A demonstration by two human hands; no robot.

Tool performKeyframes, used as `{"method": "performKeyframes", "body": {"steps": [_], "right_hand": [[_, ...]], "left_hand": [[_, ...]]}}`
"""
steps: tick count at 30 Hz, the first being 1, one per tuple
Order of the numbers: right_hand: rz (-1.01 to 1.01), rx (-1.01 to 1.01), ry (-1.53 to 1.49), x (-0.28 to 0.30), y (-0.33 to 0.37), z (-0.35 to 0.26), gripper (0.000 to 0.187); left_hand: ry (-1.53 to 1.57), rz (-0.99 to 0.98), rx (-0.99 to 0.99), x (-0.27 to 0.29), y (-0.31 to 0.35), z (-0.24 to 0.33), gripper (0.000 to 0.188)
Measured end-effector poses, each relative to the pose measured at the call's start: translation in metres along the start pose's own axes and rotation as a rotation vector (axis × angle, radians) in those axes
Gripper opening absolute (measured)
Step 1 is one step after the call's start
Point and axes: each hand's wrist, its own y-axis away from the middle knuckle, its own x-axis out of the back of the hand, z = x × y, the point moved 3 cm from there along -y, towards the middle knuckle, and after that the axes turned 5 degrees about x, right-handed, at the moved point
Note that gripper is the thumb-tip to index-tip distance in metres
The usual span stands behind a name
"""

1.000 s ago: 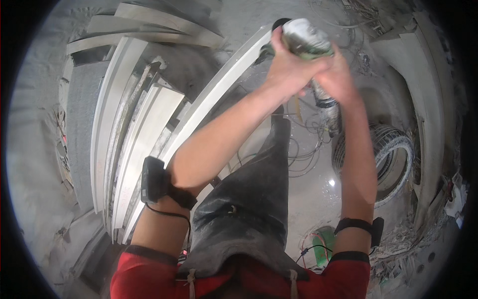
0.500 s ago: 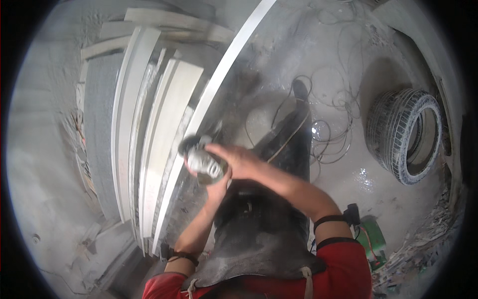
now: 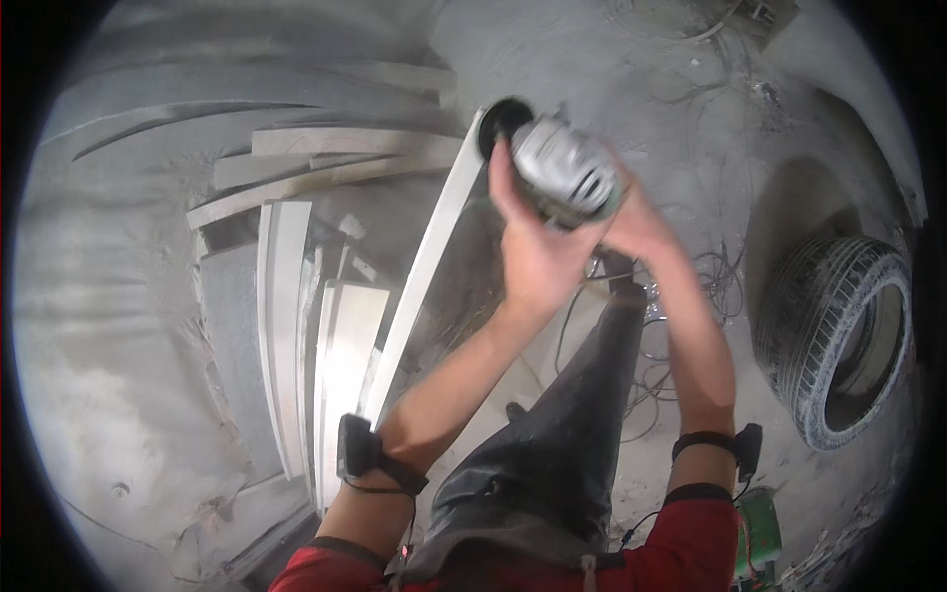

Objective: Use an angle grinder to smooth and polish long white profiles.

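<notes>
An angle grinder (image 3: 564, 166) with a silvery, dusty body is gripped in both my hands. My left hand (image 3: 538, 261) wraps its near left side, thumb stretched toward the dark round disc (image 3: 505, 123). From the right, my right hand (image 3: 639, 225) closes round the body; its fingers are partly hidden behind the tool. The disc meets the far end of a long, narrow white strip (image 3: 431, 252), which slants from there down to my left forearm. Whether disc and strip actually touch, I cannot tell.
Left of the strip lie several pale slabs (image 3: 283, 326), with more planks (image 3: 355, 143) stacked beyond. Dusty tyres (image 3: 834, 335) stand at the right. Loose cables (image 3: 725, 276) coil over the floor near my leg. A green object (image 3: 758, 533) sits by my right elbow.
Both hands have carried the grinder forward and right, from partway along the white strip to its far end. My arms are now stretched out farther, and the view has shifted.
</notes>
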Motion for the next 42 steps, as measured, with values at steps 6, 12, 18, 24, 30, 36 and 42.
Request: {"method": "performKeyframes", "body": {"steps": [6,12,18,24,30,36,42], "right_hand": [[-0.036,-0.092,-0.22,-0.033,0.024,0.005,0.087],[-0.218,-0.071,-0.275,-0.196,0.149,-0.035,0.085],[-0.337,0.209,-0.09,-0.295,0.225,-0.072,0.079],[-0.36,-0.101,0.14,-0.171,0.143,-0.119,0.081],[-0.106,-0.361,0.345,-0.015,-0.015,-0.139,0.086],[-0.351,-0.328,0.355,-0.047,0.014,-0.137,0.082],[-0.184,-0.224,0.398,-0.057,0.014,-0.155,0.078]], "left_hand": [[0.041,-0.042,0.107,0.02,0.03,-0.025,0.128],[-0.179,0.169,0.012,0.165,0.198,-0.123,0.14],[-0.065,0.115,0.417,0.281,0.354,-0.232,0.12],[0.239,0.012,0.482,0.178,0.223,-0.125,0.076],[0.612,-0.18,0.455,0.046,-0.014,0.027,0.097],[0.561,-0.11,0.559,0.073,0.055,0.006,0.08],[0.506,-0.107,0.38,0.085,0.042,0.013,0.088]]}}
